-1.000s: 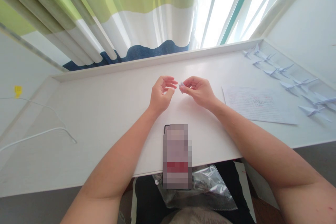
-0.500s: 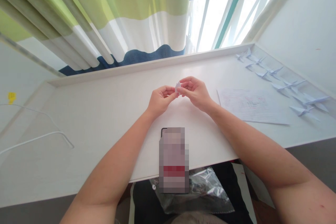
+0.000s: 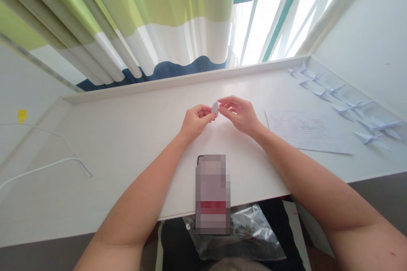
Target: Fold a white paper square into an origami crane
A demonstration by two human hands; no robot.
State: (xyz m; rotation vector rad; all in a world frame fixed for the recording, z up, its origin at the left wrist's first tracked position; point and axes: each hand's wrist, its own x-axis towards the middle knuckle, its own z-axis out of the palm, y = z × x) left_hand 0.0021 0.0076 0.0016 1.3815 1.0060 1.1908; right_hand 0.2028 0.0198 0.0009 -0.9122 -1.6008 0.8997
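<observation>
A small folded piece of white paper (image 3: 215, 109) is pinched upright between the thumb and fingers of my left hand (image 3: 197, 120), above the middle of the desk. Just right of the paper is my right hand (image 3: 240, 114), its thumb and fingers apart with a gap between them. The right fingertips come very close to the paper's edge; whether one still touches it I cannot tell. The paper's lower part is partly hidden by my left thumb.
Several white folded paper cranes (image 3: 349, 106) line the desk's right side. Beside them lies a written, lined sheet (image 3: 305, 131). A blurred-out phone (image 3: 213, 194) is at the front edge, above a clear plastic bag (image 3: 254, 233). A white cable (image 3: 63, 161) crosses the left side.
My right thumb has come away from the folded paper and the right fingers have spread. My left hand keeps its pinch. The whole view has shifted slightly.
</observation>
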